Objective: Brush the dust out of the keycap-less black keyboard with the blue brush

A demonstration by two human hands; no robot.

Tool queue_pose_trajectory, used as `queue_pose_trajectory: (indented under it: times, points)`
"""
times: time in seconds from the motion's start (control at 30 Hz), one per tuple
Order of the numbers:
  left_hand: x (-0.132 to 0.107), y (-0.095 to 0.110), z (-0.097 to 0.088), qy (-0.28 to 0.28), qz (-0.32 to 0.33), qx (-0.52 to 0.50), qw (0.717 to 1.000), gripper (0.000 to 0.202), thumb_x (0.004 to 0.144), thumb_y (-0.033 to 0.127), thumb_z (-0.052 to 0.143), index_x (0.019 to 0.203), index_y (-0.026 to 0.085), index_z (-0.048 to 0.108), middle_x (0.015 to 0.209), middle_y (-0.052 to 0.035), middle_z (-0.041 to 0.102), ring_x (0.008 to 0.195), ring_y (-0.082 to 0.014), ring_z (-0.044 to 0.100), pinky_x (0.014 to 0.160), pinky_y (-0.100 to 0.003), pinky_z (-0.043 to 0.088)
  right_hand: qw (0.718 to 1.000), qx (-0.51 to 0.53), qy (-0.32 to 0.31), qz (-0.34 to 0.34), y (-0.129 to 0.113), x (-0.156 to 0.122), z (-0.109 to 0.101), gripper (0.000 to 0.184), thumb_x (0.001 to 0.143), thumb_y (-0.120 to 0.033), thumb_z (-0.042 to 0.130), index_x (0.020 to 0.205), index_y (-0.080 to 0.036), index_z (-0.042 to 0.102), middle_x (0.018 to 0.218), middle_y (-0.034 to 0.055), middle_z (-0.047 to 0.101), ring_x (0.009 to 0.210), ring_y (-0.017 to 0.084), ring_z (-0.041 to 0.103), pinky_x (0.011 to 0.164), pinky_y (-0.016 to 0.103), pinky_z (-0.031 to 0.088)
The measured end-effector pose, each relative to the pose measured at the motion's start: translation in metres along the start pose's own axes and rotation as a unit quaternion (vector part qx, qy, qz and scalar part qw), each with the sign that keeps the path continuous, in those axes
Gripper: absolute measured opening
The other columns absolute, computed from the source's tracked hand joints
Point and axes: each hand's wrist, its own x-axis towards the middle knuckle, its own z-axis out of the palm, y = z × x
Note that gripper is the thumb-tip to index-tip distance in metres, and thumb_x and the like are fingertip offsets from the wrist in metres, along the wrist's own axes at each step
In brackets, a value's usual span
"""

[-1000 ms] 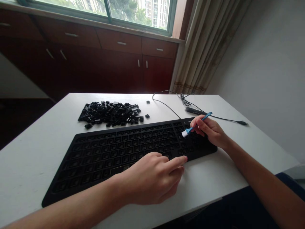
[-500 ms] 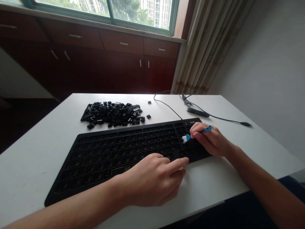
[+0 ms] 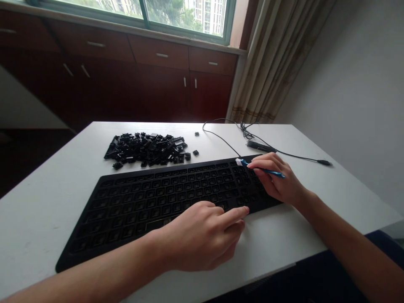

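Brush [image 3: 274,173], blue-handled and white-bristled, pinched in the right hand [image 3: 277,181], has moved up from the keys to the far edge of the keycapless black keyboard [image 3: 139,210]; the empty left hand [image 3: 198,237] rests on its near keys, index finger extended. Loose keycaps [image 3: 145,149] lie heaped on the white surface [image 3: 47,214], near a black cable [image 3: 221,136], before wooden cabinets [image 3: 158,94]

Soft, overcast-looking daylight from the window [image 3: 186,14] along the top edge, the view beyond the glass pale and washed out. Cabinets [image 3: 126,88] below it sunk in deep shadow, with little detail. Even, diffuse light across the white table [image 3: 47,210], only faint soft shadows. Dull sheen on the black keyboard [image 3: 158,202]. Wide-angle bending toward the frame edges, no obvious blur.
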Motion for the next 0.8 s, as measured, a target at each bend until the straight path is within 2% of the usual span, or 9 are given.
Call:
queue_pose_trajectory:
  times: [0.27,0.43,0.53,0.67,0.8]
  points:
    - [-0.0005,0.0001,0.0008,-0.006,-0.002,0.002,1.0,0.033,0.098,0.028,0.048,0.116,0.017,0.073,0.147,-0.0027,0.062,0.061,-0.0142,0.063,0.054,-0.036,0.052,0.998,0.067,0.003,0.012,0.0018,-0.0018,0.0004,0.028,0.093,-0.003,0.056,0.114,-0.021,0.06,0.1,0.0076,0.07,0.092,0.021,0.065,0.082,0.038,0.055]
    - [-0.0001,-0.0001,-0.0005,-0.007,0.003,0.007,1.0,0.032,0.098,0.028,0.047,0.114,0.017,0.073,0.148,-0.0022,0.06,0.061,-0.0135,0.062,0.052,-0.036,0.051,0.995,0.087,-0.053,0.016,-0.001,-0.0007,-0.0019,0.024,0.094,-0.004,0.054,0.112,-0.019,0.059,0.101,0.0087,0.069,0.094,0.021,0.064,0.084,0.038,0.054]
    - [-0.0002,-0.0004,0.0,-0.007,0.0,0.01,1.0,0.032,0.098,0.028,0.047,0.114,0.017,0.073,0.147,-0.0025,0.061,0.061,-0.0139,0.061,0.052,-0.036,0.051,0.991,0.108,-0.075,0.013,-0.0028,0.0013,-0.0042,0.016,0.095,-0.006,0.053,0.103,-0.019,0.058,0.092,0.0067,0.068,0.085,0.02,0.061,0.076,0.036,0.051]
    - [-0.0004,-0.0002,0.0006,-0.001,0.004,0.007,1.0,0.032,0.099,0.028,0.046,0.112,0.017,0.074,0.147,-0.0017,0.061,0.059,-0.0132,0.06,0.052,-0.036,0.051,0.993,0.105,-0.05,0.005,-0.0019,0.0014,-0.0057,0.013,0.094,-0.007,0.054,0.092,-0.02,0.055,0.081,0.0036,0.063,0.071,0.017,0.055,0.067,0.034,0.046]
    - [-0.0003,0.0001,0.0004,0.0,-0.003,0.006,1.0,0.032,0.099,0.028,0.047,0.115,0.017,0.073,0.146,-0.0021,0.062,0.06,-0.0135,0.061,0.052,-0.036,0.051,0.996,0.086,-0.017,0.009,0.0015,-0.001,-0.004,0.018,0.093,-0.004,0.056,0.101,-0.02,0.058,0.088,0.0055,0.067,0.08,0.019,0.061,0.074,0.035,0.051]
